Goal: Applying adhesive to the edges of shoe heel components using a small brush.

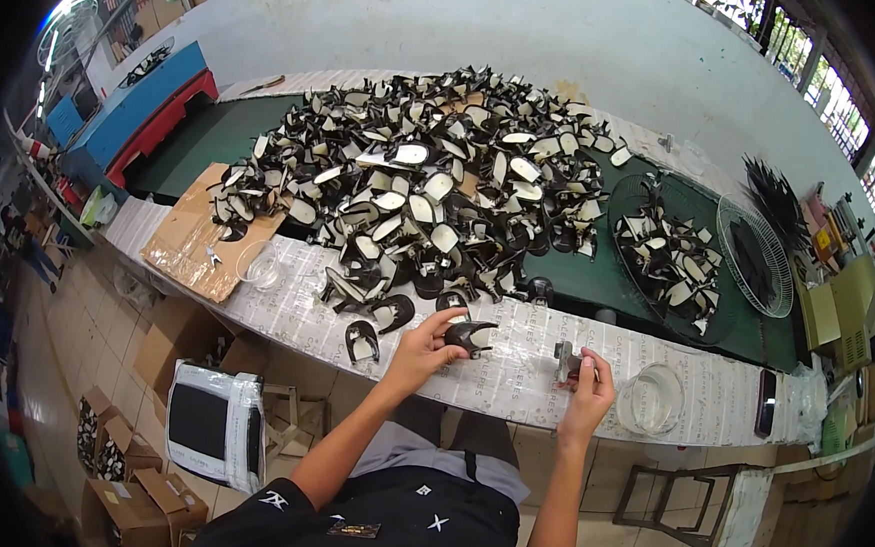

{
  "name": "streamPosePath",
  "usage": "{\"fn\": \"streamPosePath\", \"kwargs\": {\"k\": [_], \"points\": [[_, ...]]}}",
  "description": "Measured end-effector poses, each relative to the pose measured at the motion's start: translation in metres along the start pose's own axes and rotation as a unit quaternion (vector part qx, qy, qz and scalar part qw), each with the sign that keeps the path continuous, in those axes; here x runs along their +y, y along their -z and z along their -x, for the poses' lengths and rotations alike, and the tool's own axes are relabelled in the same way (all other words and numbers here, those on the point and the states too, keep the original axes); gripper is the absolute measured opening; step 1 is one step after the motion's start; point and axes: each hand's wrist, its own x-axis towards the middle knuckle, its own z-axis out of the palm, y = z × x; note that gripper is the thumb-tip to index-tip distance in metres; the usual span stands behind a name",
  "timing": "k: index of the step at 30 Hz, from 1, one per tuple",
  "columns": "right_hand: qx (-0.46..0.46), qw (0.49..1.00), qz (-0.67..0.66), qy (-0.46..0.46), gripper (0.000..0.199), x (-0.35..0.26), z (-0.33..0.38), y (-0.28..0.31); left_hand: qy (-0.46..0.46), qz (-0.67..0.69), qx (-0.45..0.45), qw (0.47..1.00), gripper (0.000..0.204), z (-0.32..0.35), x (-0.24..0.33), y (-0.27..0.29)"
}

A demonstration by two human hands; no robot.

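Workshop bench, paper-covered front strip (512, 373), centre of frame. Left hand (421, 351) closed on black curved shoe-strap piece (471, 335), raised just above the paper, probably for inspection; long axis roughly horizontal, tapered end pointing right. Right hand (589, 383) closed on small grey metal tool (564, 361), right of centre, upright, seemingly kept ready. Large heap of black-and-cream strap pieces (432, 193) behind, upper centre. Clear round plastic container (650, 399) just beside right hand.

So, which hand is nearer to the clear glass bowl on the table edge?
Right. The right hand is just left of the glass bowl; the left hand, holding a black piece, is farther left.
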Motion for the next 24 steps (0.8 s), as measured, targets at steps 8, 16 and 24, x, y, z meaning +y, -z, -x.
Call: {"fn": "streamPosePath", "kwargs": {"k": [8,16,24], "points": [[-0.01,1.0,0.023,-0.003,0.018,0.003,0.002,0.001,0.048,0.051,-0.013,0.997,0.046,0.002,0.001,0.012],[-0.04,0.999,-0.006,0.03,0.022,-0.029,0.033,-0.017,0.143,0.194,-0.005,0.97,0.041,0.009,0.01,0.004],[-0.13,0.921,0.267,0.251,0.025,-0.063,0.068,-0.039,0.198,0.24,-0.023,0.95,0.039,0.021,0.017,-0.017]]}}
